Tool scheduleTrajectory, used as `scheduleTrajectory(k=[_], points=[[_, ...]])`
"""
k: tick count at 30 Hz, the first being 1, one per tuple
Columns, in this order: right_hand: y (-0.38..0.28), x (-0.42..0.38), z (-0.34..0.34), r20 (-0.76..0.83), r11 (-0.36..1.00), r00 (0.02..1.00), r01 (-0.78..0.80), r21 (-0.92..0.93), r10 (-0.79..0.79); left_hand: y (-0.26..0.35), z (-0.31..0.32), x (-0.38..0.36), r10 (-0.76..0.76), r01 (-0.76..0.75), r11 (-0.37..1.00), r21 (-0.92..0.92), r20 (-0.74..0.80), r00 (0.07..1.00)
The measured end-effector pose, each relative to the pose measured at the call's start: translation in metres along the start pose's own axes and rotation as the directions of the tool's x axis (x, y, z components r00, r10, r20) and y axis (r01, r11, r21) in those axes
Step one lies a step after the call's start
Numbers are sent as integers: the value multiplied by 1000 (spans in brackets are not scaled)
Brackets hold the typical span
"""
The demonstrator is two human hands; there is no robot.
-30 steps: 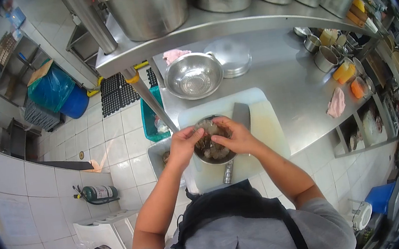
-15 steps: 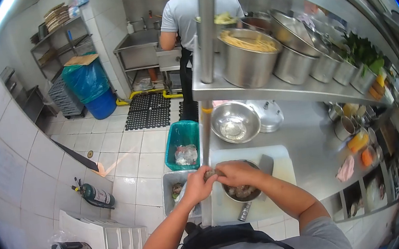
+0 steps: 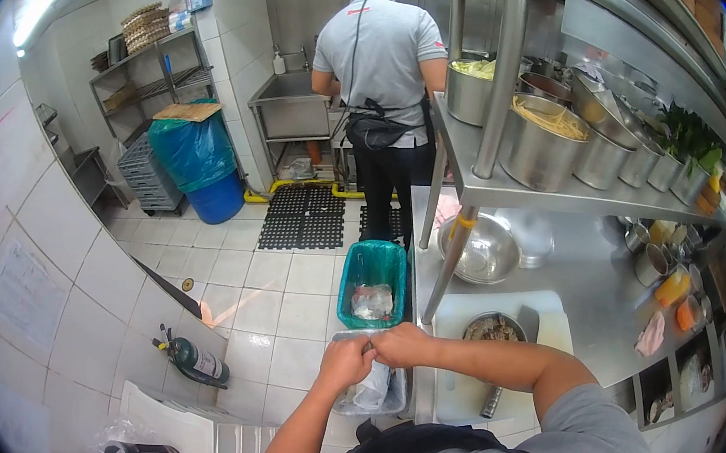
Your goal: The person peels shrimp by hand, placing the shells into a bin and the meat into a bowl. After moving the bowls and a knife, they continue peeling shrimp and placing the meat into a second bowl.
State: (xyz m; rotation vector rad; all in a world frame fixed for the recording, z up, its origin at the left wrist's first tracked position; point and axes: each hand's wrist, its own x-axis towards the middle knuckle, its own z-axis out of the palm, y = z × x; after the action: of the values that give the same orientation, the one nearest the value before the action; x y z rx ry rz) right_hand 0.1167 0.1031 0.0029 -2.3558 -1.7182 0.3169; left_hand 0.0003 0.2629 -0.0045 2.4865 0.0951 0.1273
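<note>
My left hand point(image 3: 347, 362) and my right hand point(image 3: 402, 345) meet above the grey bin point(image 3: 398, 398), fingers closed together. Between them is a small greyish piece, mostly hidden, that looks like a raw shrimp. To the right, a metal pan point(image 3: 525, 326) holds several grey-brown pieces that look like shrimp. It rests on the white cutting board point(image 3: 458, 372), its handle point(image 3: 491, 402) pointing toward me. A wide-bladed knife point(image 3: 530, 322) lies beside the pan. Inside the bin is whitish plastic, partly covered by my hands.
A green-lined bin point(image 3: 348, 286) stands just beyond. The shelf post point(image 3: 452, 261) rises near the board, with a steel bowl point(image 3: 480, 253) behind it. Metal pots point(image 3: 543, 152) line the shelf overhead. Another person point(image 3: 380, 63) stands at the back by the sink point(image 3: 286, 101).
Both hands have moved left, from beside and over the pan to above the grey bin, still together. My view has shifted left and up, showing more of the other person.
</note>
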Motion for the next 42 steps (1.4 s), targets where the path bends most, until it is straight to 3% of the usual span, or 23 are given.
scheduleTrajectory(k=[9, 13, 17, 23, 24, 27, 28, 31, 32, 34, 35, 37, 39, 40, 42], points=[[7, 19, 39, 34, 979, 999, 39, -199, -33, -36, 15, 26, -26, -19, 980, 197, 225, 974], [15, 20, 58, 145, 951, 986, 121, -283, -83, -31, 22, 30, 26, -129, 945, 301, 324, 946], [28, 25, 82, 217, 948, 976, 67, -313, 2, -30, 10, 24, 70, -198, 910, 363, 335, 940], [30, 40, 85, 115, 954, 989, -54, -294, 91, -40, -38, 8, -113, 32, 966, 255, 311, 944], [31, 43, 83, 194, 962, 972, -82, -262, 136, -38, -47, 4, -116, 69, 982, 177, 270, 956], [33, 42, 73, 217, 973, 950, -208, -103, 226, -43, -60, 0, -117, 116, 993, 19, 170, 978], [35, 45, 65, 328, 965, 910, -261, -18, 252, -46, -62, 1, -130, 148, 978, -150, 123, 984], [46, 38, 62, 324, 955, 914, -284, 82, 244, -52, -57, 0, -113, 122, 850, -513, 48, 992], [45, 31, 54, 252, 945, 935, -292, 145, 250, -50, -59, 2, -138, 153, 846, -511, 68, 988], [30, 8, 19, 155, 900, 949, -310, 305, 275, -36, -62, -1, -147, 197, 710, -676, 132, 980], [32, -3, 10, 154, 897, 949, -309, 315, 273, -30, -59, -1, -150, 204, 714, -669, 138, 979], [38, -30, -4, 47, 731, 970, -211, 649, 238, -14, -50, 3, -161, 250, 614, -749, 192, 968], [53, -66, -18, -94, 725, 958, -137, 675, 269, 3, -44, 8, -127, 242, 659, -712, 211, 969], [62, -86, -19, -147, 697, 921, -161, 699, 361, 15, -36, 9, -106, 225, 695, -683, 212, 971], [70, -128, -48, -65, 610, 849, -321, 725, 525, 44, -18, 13, -70, 238, 700, -674, 266, 961]])
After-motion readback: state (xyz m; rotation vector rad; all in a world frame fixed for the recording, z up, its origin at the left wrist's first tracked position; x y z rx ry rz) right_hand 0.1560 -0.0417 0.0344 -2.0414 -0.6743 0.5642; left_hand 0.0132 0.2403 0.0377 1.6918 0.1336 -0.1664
